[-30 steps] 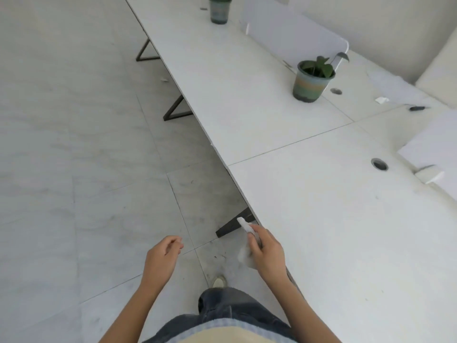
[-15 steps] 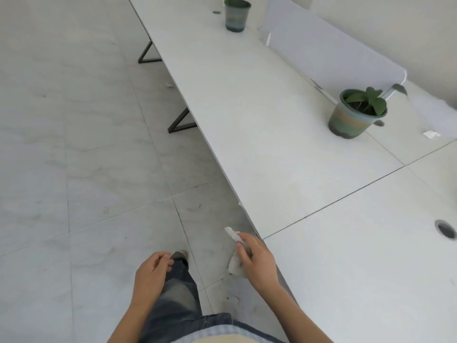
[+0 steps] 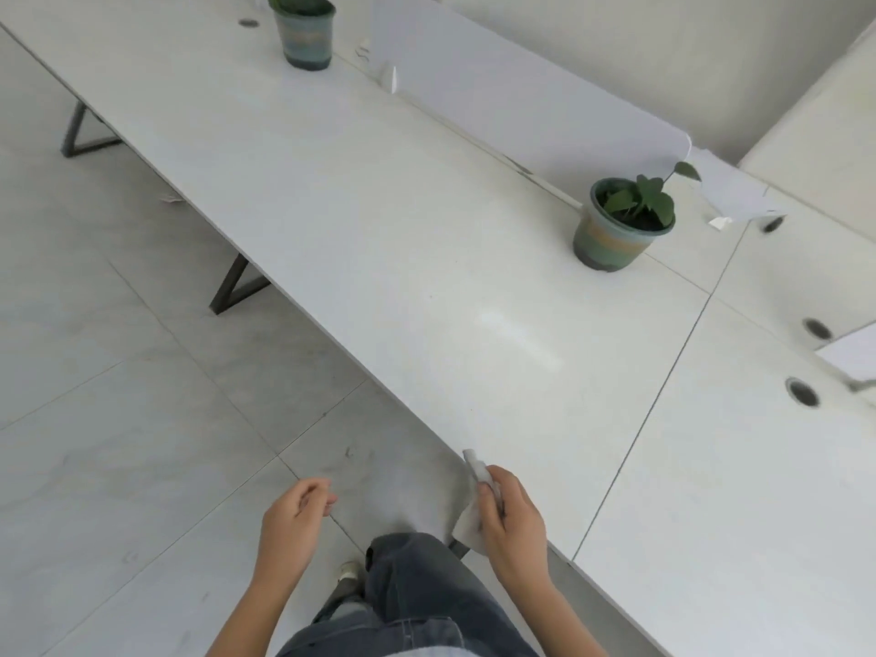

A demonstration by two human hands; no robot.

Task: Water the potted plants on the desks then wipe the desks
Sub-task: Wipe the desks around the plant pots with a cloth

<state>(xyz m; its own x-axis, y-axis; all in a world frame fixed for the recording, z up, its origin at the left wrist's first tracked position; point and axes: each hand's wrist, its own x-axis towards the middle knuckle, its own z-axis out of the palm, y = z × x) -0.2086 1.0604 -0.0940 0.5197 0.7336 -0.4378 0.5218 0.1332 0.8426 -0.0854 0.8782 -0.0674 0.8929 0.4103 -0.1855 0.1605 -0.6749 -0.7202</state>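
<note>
A long row of white desks (image 3: 379, 239) runs from the near right to the far left. My right hand (image 3: 512, 519) is shut on a crumpled white wipe (image 3: 474, 505), right at the near edge of the desk. My left hand (image 3: 291, 523) hangs over the floor with loosely curled fingers and holds nothing. A green striped pot with a leafy plant (image 3: 621, 220) stands on the desk at the right, near the white divider. A second, similar potted plant (image 3: 305, 30) stands at the far end.
A white divider panel (image 3: 497, 87) runs along the back of the desks. Round cable holes (image 3: 802, 392) and white paper sheets (image 3: 853, 355) lie on the right. Dark metal desk legs (image 3: 234, 289) stand on the grey tiled floor (image 3: 118, 419). My own leg in jeans is below.
I have walked forward along the desks; the nearer pot now sits closer and more to the right. Both hands keep about the same pose, the right still gripping the wipe.
</note>
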